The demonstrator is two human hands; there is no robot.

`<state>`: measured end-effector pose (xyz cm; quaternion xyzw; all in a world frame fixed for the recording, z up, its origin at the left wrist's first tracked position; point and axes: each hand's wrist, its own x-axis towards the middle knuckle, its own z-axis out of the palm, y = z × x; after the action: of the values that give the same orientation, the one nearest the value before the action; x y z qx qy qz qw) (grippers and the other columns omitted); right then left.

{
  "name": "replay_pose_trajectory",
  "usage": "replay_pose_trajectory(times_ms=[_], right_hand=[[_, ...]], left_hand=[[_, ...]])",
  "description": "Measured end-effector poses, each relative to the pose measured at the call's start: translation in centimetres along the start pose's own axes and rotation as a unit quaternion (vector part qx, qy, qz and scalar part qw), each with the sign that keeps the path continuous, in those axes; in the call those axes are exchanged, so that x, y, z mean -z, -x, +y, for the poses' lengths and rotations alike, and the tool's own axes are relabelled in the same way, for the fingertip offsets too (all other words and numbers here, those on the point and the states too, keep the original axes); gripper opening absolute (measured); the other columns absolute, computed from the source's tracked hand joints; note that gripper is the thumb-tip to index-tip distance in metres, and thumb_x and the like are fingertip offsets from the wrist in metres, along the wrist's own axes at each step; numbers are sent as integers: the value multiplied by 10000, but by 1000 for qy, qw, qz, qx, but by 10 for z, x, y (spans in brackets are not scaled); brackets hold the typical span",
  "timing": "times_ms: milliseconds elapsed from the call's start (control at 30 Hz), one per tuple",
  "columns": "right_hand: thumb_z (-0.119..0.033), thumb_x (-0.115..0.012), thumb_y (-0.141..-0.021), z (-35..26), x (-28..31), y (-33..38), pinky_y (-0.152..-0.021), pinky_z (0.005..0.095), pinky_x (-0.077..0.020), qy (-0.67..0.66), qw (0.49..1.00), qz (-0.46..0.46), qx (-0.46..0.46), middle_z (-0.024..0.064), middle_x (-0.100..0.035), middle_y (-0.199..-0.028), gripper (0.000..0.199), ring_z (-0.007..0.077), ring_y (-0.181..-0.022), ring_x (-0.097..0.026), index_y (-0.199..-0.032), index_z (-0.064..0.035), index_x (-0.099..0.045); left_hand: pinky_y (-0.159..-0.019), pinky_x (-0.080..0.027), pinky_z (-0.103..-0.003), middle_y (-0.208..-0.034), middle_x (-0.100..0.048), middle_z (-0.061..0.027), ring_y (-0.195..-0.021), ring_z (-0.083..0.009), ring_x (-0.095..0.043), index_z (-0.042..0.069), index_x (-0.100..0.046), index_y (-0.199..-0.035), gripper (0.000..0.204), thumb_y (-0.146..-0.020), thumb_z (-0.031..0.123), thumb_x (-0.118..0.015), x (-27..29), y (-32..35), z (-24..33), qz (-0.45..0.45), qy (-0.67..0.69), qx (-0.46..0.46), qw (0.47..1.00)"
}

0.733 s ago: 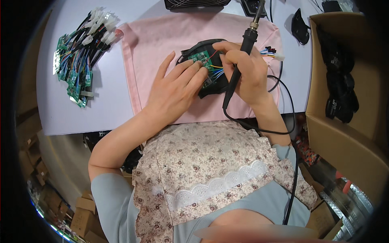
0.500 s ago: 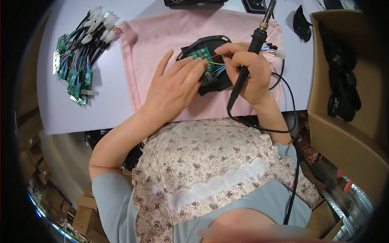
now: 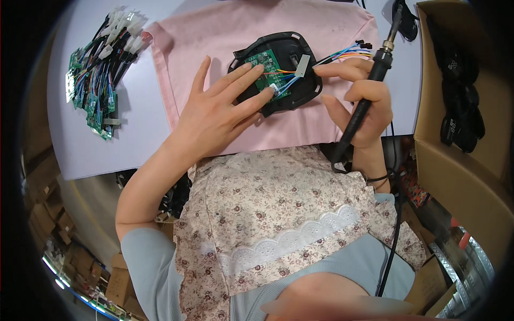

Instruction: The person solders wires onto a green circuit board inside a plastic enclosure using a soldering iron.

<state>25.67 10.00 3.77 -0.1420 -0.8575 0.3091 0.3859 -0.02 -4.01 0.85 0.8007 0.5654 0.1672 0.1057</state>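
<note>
A black plastic housing [image 3: 302,99] lies on a pink cloth [image 3: 187,43], with a green circuit board [image 3: 266,58] set in it. My left hand [image 3: 217,109] rests on the board and the housing's near left side, fingers stretched out and apart. Colored wires [image 3: 342,53] run from the board past a pale grey tag [image 3: 302,66] to the right, ending in small black connectors. My right hand [image 3: 369,104] holds a soldering iron [image 3: 369,91], its metal end pointing up and away. The thumb and index finger of that hand are apart, beside the housing's right edge.
A pile of wired green circuit boards [image 3: 99,80] with white plugs lies at the table's left. On the right, an open cardboard box [image 3: 444,134] holds black parts [image 3: 463,107]. Another black piece [image 3: 406,24] lies near the box. The iron's black cable [image 3: 393,241] hangs past my right arm.
My right hand has moved right, away from the board, carrying the soldering iron along. The wires and the grey tag now show over the housing. My left hand stays on the board.
</note>
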Motion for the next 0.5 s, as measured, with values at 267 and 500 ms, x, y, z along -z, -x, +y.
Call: replay_pose_trajectory(times_ms=[267,500], right_hand=[[-378,-623,-1120,-13,0,8,-991,466,-517,2,995,70,-66,233,-804,-1041,345,282,-963,-665,-1041,-99,-436],[-487,-561,-1136,-11,-2,13,-972,452,-504,-18,993,94,-68,222,-807,-989,414,277,-936,-657,-1051,-102,-432]], left_hand=[[-1224,-261,-744,-1586,-569,-85,-1483,-250,-533,262,-658,-1429,505,-941,300,-786,3,-2,11,-22,-12,35,999],[-1215,-261,-772,-1653,-505,-115,-1507,-341,-524,268,-686,-1423,536,-902,198,-791,4,-1,14,-37,13,37,999]])
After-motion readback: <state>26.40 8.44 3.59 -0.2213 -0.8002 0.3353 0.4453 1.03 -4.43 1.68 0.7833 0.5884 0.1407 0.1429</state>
